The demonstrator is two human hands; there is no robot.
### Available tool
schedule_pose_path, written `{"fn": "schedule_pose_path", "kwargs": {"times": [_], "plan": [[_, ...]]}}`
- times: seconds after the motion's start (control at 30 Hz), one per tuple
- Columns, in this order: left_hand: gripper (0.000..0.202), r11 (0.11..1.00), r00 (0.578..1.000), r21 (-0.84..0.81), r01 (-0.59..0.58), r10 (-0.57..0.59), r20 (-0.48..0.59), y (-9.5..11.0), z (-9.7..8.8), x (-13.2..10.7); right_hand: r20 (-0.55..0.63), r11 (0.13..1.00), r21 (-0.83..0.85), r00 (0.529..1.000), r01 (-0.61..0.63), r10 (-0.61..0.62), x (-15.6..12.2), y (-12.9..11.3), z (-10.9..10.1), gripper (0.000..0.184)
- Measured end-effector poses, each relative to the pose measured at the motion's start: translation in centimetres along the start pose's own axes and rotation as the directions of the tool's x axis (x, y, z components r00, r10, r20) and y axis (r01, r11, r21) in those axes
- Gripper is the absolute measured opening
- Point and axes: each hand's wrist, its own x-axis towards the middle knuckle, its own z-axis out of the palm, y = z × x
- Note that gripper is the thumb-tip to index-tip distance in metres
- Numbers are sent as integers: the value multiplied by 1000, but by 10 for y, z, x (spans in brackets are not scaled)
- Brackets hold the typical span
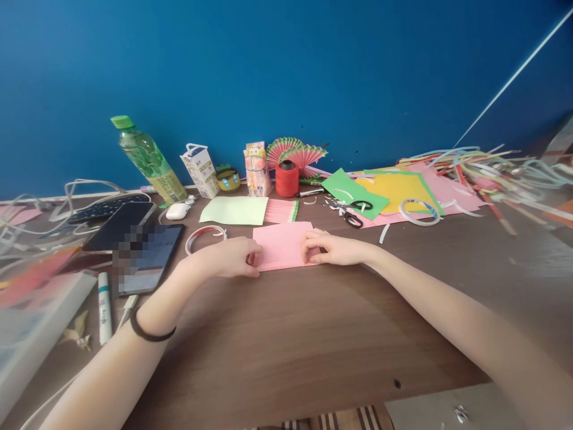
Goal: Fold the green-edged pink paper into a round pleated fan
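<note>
Lying on the brown table (pixel 286 334), a piece of pink paper (pixel 282 245) is taken as the centre of the clock face, with 12 pointed at the blue wall (pixel 277 71). Its 9 o'clock end is met by the left hand (pixel 230 257), whose fingers are curled and whose thumb is set by the near corner; whether the edge is pinched cannot be told. Its 3 o'clock end is touched by the right hand (pixel 335 248), with the fingers bent down onto the surface and the thumb held a little apart; a firm grip cannot be made out. A dark band (pixel 152 335) is worn on the left wrist.

At 12, a pleated strip (pixel 281 210) is partly covered by a pale green sheet (pixel 233 210), laid toward 10. Farther out at 12, a red spool (pixel 287 181) is backed by folded fans (pixel 311 158). At 2, scissors (pixel 345 210) are placed beside green paper (pixel 347 186), by which yellow paper (pixel 394 188) is overlapped. Toward 3, a roll of tape (pixel 419 223) is rested on the sheets. Well apart at 10, a bottle (pixel 150 161) is stood, and at 9 a phone (pixel 156 263) is seen.
</note>
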Motion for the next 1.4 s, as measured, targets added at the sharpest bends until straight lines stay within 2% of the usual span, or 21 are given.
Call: {"fn": "schedule_pose_path", "kwargs": {"times": [0.1, 0.23, 0.37, 0.47, 0.6, 0.73, 0.83, 0.9, 1.0, 1.1, 1.17, 1.23, 1.4], "plan": [[10, 999, 1000, 19, 27, -27, -6, 1, 3, 1, -10, 1000, 2, 1000, 0, 0, 0, -1, 0, 11], [5, 997, 997, 68, 27, -22, -79, 2, 2, 1, -33, 1000, 28, 999, -7, 7, -1, -3, -2, 11], [14, 999, 992, 32, -31, 35, -120, 0, -1, -2, -43, 993, 98, 996, -73, 77, -1, -5, -4, 17], [17, 998, 986, -13, -60, 57, -158, -1, -6, -7, -85, 992, 85, 992, -91, 98, -1, -8, -5, 23], [21, 987, 970, -160, 19, -57, -235, 0, -17, -16, -196, 987, 146, 976, -61, 90, -3, -14, -7, 16], [25, 904, 983, -423, -53, -27, -180, -2, -27, -25, -300, 942, 335, 949, 5, 102, -6, -20, -13, 18], [26, 774, 982, -619, -130, 14, -190, -7, -28, -25, -466, 909, 404, 879, 106, 105, -7, -22, -16, 18], [26, 721, 978, -673, -163, 30, -205, -12, -26, -22, -541, 879, 451, 831, 156, 130, -6, -22, -17, 19], [26, 748, 976, -646, -149, 6, -218, -17, -21, -16, -556, 848, 507, 810, 153, 187, -3, -18, -15, 19], [26, 861, 971, -502, -83, -44, -236, -21, -16, -9, -508, 886, 463, 829, 35, 233, 0, -13, -12, 21], [26, 936, 960, -351, -24, -76, -268, -23, -10, -4, -464, 930, 361, 853, -65, 240, 2, -10, -9, 20], [26, 972, 947, -235, 30, -102, -304, -25, -3, 1, -443, 964, 235, 869, -127, 222, 3, -7, -4, 17], [24, 991, 945, -135, 24, -67, -320, -24, 8, 11, -431, 990, 17, 892, -140, 133, 5, -1, 4, 17]]}}
